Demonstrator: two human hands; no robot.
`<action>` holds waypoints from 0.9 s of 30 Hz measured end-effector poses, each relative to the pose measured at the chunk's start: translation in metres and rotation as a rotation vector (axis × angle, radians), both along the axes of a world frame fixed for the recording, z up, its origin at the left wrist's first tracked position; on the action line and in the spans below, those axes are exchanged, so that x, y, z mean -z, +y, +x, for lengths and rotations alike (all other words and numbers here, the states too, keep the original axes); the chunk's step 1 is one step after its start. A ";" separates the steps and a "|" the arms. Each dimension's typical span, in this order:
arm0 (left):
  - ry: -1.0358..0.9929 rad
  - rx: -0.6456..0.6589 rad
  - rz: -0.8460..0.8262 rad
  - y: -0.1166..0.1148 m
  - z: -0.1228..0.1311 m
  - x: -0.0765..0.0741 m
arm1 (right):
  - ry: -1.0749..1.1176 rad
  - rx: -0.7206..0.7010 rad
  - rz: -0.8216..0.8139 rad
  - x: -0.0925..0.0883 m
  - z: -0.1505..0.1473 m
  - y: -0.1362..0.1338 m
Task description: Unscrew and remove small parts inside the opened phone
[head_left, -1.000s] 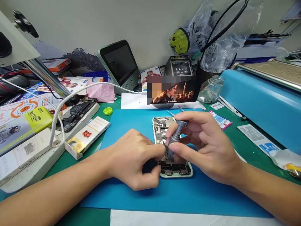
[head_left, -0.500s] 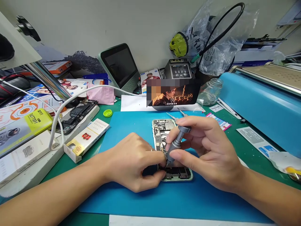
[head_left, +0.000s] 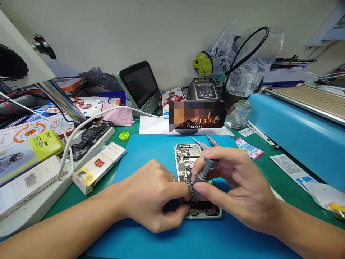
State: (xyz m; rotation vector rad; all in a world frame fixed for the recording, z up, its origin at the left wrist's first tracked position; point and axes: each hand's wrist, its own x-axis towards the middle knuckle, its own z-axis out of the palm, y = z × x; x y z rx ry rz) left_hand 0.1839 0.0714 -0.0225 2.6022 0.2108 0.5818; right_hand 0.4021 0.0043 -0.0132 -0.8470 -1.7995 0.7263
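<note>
An opened smartphone point(head_left: 187, 165) lies on the blue mat, its inner parts bare and its frame pale green. My left hand point(head_left: 155, 196) is closed at the phone's lower left edge, thumb and forefinger gripping there; the fingertips partly hide what lies between them. My right hand point(head_left: 237, 190) holds a grey precision screwdriver point(head_left: 205, 170) between thumb and fingers. The driver tilts, with its lower end down inside the phone beside my left fingertips. Its tip is too small to make out. My right hand covers part of the phone's right side.
Two more screwdrivers point(head_left: 211, 139) lie beyond the phone on the blue mat point(head_left: 145, 151). A propped phone point(head_left: 207, 117) plays a video behind them. Boxes point(head_left: 99, 167) and a white cable point(head_left: 102, 111) are at left; a glass jar point(head_left: 241, 113) and blue machine point(head_left: 291, 129) at right.
The camera view has tipped up, so everything sits lower in the picture. The screwdriver has turned slightly in my right fingers. My left hand keeps its grip.
</note>
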 end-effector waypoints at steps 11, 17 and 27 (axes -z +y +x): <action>-0.023 0.005 -0.029 0.000 -0.001 -0.002 | 0.002 0.008 -0.020 0.001 0.000 0.002; -0.037 -0.005 -0.052 0.000 -0.001 0.000 | 0.020 0.003 -0.057 0.001 0.000 0.002; -0.008 -0.023 -0.053 0.000 -0.001 0.000 | 0.045 0.025 -0.064 0.001 0.001 0.001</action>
